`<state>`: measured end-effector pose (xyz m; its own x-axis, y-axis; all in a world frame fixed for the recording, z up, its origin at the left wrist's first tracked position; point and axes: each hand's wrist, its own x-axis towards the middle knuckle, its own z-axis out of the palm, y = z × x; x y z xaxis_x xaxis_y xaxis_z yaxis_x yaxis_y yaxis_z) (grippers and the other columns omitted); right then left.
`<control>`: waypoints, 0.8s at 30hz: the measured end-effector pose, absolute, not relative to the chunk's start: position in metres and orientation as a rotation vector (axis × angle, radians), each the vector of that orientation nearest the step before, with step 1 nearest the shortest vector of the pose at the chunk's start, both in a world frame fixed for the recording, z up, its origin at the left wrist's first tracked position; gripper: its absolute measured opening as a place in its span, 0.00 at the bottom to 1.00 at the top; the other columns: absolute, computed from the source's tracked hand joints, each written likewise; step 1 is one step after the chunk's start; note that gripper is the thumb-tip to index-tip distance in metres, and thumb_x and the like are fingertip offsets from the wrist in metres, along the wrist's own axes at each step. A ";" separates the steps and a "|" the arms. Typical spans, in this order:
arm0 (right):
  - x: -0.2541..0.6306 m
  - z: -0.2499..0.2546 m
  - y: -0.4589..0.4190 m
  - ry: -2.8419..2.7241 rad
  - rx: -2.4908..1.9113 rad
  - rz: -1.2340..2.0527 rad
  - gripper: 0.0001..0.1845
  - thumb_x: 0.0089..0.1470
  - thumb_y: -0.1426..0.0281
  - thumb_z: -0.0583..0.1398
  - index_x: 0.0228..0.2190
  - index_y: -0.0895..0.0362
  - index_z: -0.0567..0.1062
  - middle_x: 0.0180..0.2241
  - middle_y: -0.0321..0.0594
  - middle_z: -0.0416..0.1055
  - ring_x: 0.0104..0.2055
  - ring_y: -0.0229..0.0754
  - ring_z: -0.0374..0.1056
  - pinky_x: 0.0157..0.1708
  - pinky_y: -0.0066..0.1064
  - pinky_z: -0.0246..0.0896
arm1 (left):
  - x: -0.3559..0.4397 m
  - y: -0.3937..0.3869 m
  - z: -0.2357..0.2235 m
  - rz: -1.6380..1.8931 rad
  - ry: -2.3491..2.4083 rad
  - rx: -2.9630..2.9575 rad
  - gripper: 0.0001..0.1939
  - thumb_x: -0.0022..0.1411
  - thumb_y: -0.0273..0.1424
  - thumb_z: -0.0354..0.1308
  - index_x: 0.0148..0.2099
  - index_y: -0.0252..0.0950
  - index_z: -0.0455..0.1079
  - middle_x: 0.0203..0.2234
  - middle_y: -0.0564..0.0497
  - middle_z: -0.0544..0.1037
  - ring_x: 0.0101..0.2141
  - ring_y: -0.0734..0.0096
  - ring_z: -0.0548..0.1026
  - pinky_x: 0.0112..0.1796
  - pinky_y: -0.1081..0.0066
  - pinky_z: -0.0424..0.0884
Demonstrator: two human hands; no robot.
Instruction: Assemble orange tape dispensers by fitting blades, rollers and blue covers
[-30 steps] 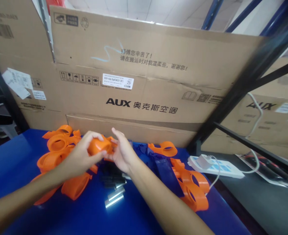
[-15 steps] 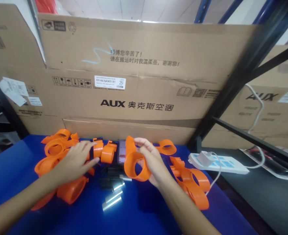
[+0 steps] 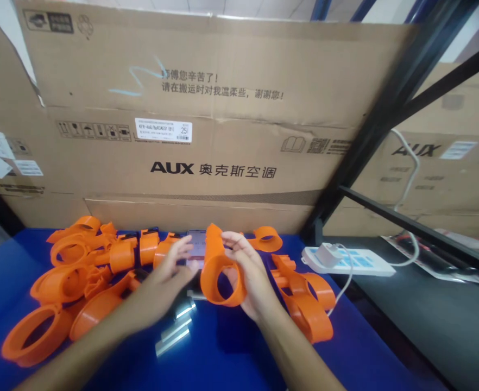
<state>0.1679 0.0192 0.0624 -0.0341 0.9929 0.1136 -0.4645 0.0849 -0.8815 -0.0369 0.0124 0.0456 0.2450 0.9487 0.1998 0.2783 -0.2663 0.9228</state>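
Note:
My right hand (image 3: 256, 277) is closed around the side of an orange plastic tape dispenser (image 3: 223, 282), holding it above the table with its round opening facing me. Just to its left, my left hand (image 3: 172, 277) is open, fingers apart and nothing visible in them. Several more orange tape dispensers (image 3: 60, 285) lie in a loose group at the left, some with black parts fitted at one end. Below my left hand are shiny metal strips (image 3: 174, 341); black pieces seen there earlier are now mostly hidden. A phone-like screen (image 3: 199, 241) stands behind my hands.
More orange dispensers (image 3: 304, 304) lie at the right, and one (image 3: 267, 239) is at the back. A white power strip (image 3: 361, 262) with a plug and cable rests beside the black rack post (image 3: 345, 163). A large cardboard box (image 3: 223, 136) walls off the back of the blue table (image 3: 223, 366).
My left hand has moved right, from over the left group toward the dispenser in my right hand. My right hand still holds that dispenser. The camera view has shifted slightly.

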 end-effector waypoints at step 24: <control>0.172 0.034 0.010 -2.646 -1.260 0.263 0.05 0.60 0.72 0.61 0.37 0.55 0.78 0.41 0.45 0.69 0.45 0.49 0.61 0.45 0.40 0.55 | -0.028 0.017 0.029 1.240 0.355 0.350 0.17 0.65 0.35 0.58 0.54 0.32 0.72 0.53 0.33 0.78 0.52 0.43 0.79 0.54 0.48 0.75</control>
